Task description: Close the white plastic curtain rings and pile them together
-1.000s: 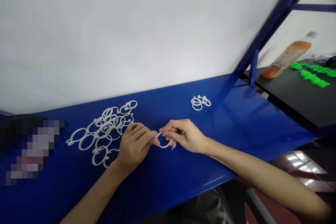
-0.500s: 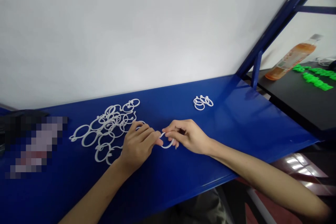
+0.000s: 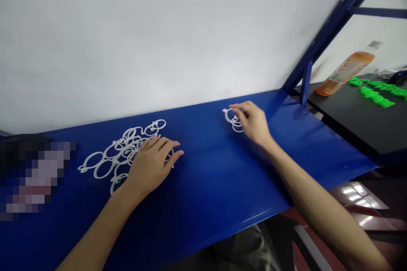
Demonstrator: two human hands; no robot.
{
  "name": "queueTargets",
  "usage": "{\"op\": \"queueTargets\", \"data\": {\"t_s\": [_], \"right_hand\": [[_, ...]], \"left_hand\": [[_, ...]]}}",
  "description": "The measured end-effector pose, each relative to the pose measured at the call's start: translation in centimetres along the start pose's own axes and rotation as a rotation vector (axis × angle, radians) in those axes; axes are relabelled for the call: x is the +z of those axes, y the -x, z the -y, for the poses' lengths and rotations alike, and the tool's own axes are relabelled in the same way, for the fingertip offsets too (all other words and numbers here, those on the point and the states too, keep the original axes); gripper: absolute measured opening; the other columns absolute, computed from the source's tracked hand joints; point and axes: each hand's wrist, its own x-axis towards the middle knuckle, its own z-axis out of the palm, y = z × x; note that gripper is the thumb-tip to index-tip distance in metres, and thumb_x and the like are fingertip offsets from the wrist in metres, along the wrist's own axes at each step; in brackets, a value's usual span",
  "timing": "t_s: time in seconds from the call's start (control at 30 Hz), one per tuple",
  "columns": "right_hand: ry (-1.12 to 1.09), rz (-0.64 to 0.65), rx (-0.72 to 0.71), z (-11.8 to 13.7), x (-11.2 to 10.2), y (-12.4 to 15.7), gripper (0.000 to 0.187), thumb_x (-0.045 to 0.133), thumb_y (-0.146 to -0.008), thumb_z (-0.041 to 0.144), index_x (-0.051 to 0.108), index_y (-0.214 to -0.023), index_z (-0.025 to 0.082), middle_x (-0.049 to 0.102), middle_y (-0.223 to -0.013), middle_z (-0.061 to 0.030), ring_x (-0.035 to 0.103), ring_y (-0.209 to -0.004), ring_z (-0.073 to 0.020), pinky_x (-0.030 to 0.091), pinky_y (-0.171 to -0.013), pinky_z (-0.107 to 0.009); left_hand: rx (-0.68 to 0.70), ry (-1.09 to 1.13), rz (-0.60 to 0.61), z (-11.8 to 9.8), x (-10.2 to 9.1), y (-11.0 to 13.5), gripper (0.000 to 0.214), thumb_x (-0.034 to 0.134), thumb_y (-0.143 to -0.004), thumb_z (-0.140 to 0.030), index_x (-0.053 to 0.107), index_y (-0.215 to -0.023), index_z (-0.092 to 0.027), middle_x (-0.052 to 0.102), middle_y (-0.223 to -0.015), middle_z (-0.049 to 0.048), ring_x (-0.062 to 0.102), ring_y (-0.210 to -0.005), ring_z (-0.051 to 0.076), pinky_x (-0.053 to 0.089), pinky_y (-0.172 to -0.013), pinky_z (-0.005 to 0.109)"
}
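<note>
Bench: glossy blue painted metal, smooth, w/ soft reflections. Rings under left hand: white plastic, thin, smooth, matt-ish. Small ring cluster at right hand: same white plastic. Wall behind bench: matt white, smooth. Bottle right of bench: clear plastic. Green bits by it: bright plastic, on matt black top.

On the glossy blue metal worktop, the left hand lies palm down with spread fingers on the near side of a loose heap of white plastic rings toward the worktop's left end. The right hand reaches to the back edge near the right end, its fingertips pinching a white plastic ring over a small cluster of white rings. Beyond the right corner, a bottle of orange drink stands on a black surface beside bright green plastic pieces.
</note>
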Motion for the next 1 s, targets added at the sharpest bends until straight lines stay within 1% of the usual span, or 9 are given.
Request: {"op": "queueTargets", "data": {"t_s": [0.07,0.13,0.2,0.27,0.43,0.63,0.8,0.87,1.0], "right_hand": [[0.114,-0.080,0.224,-3.6,-1.6,-1.8,0.019,0.064,-0.089,0.024,0.077,-0.101,0.018,0.075,-0.092,-0.0076,0.066,-0.079,-0.0189,0.052,-0.080,-0.035],[0.128,0.003,0.420,-6.7,-2.8,-3.0,0.017,0.068,-0.083,0.025,0.078,-0.092,0.014,0.074,-0.079,-0.0063,0.064,-0.068,-0.0165,0.050,-0.069,-0.030],[0.049,0.141,0.488,-8.8,-3.4,-3.5,0.019,0.069,-0.081,0.027,0.078,-0.089,0.013,0.073,-0.074,-0.0058,0.061,-0.060,-0.0139,0.049,-0.063,-0.028],[-0.040,0.233,0.484,-9.9,-3.4,-3.5,0.022,0.069,-0.080,0.029,0.078,-0.090,0.012,0.074,-0.076,-0.0067,0.061,-0.060,-0.0130,0.050,-0.062,-0.027],[-0.035,0.323,0.436,-9.8,-3.0,-3.2,0.025,0.070,-0.080,0.033,0.079,-0.092,0.013,0.077,-0.085,-0.0089,0.064,-0.065,-0.0143,0.050,-0.062,-0.026],[0.021,0.278,0.458,-9.6,-2.8,-3.0,0.025,0.065,-0.086,0.035,0.078,-0.095,0.015,0.078,-0.087,-0.0078,0.068,-0.071,-0.0160,0.051,-0.066,-0.026],[0.106,0.247,0.446,-9.4,-2.7,-2.9,0.025,0.062,-0.088,0.035,0.077,-0.096,0.017,0.077,-0.085,-0.0063,0.069,-0.072,-0.0167,0.051,-0.069,-0.028],[0.165,0.189,0.427,-9.1,-2.7,-2.8,0.025,0.062,-0.089,0.035,0.077,-0.097,0.017,0.077,-0.087,-0.0068,0.069,-0.075,-0.0182,0.052,-0.073,-0.030],[0.263,-0.034,0.311,-7.4,-2.7,-2.7,0.026,0.060,-0.089,0.030,0.075,-0.102,0.014,0.076,-0.096,-0.0105,0.068,-0.083,-0.0221,0.051,-0.082,-0.036]], "left_hand": [[-0.043,-0.065,0.038,1.0,0.1,0.1,0.029,0.050,-0.097,-0.043,0.070,-0.105,-0.023,0.072,-0.102,0.0069,0.063,-0.102,0.029,0.047,-0.092,0.046],[-0.043,-0.108,0.054,1.6,0.3,0.2,0.025,0.050,-0.095,-0.037,0.070,-0.104,-0.023,0.071,-0.102,0.0069,0.062,-0.101,0.028,0.048,-0.090,0.046],[-0.029,-0.127,0.046,2.0,0.3,0.2,0.023,0.049,-0.093,-0.030,0.069,-0.104,-0.023,0.071,-0.100,0.0064,0.062,-0.098,0.027,0.048,-0.088,0.045],[-0.035,-0.126,0.038,2.2,0.3,0.2,0.023,0.048,-0.092,-0.025,0.068,-0.104,-0.023,0.070,-0.099,0.0057,0.062,-0.097,0.027,0.049,-0.087,0.044],[-0.094,-0.066,0.091,2.6,-0.4,0.1,0.025,0.048,-0.089,-0.021,0.066,-0.107,-0.023,0.069,-0.105,0.0056,0.061,-0.102,0.027,0.048,-0.092,0.047],[-0.083,-0.028,0.176,3.2,-0.8,0.5,0.037,0.051,-0.083,-0.018,0.068,-0.114,-0.026,0.067,-0.114,0.0062,0.057,-0.110,0.029,0.046,-0.097,0.052],[-0.071,0.012,0.243,2.8,-0.8,0.4,0.031,0.050,-0.091,-0.024,0.070,-0.114,-0.031,0.067,-0.117,0.0049,0.053,-0.113,0.029,0.041,-0.097,0.053],[-0.086,0.011,0.254,2.7,-0.8,0.3,0.027,0.049,-0.095,-0.029,0.072,-0.110,-0.030,0.068,-0.117,0.0047,0.053,-0.113,0.029,0.039,-0.098,0.053],[-0.052,0.001,0.222,2.8,-0.8,0.3,0.024,0.053,-0.097,-0.036,0.073,-0.109,-0.033,0.069,-0.117,0.0039,0.052,-0.110,0.029,0.037,-0.097,0.052]]}}
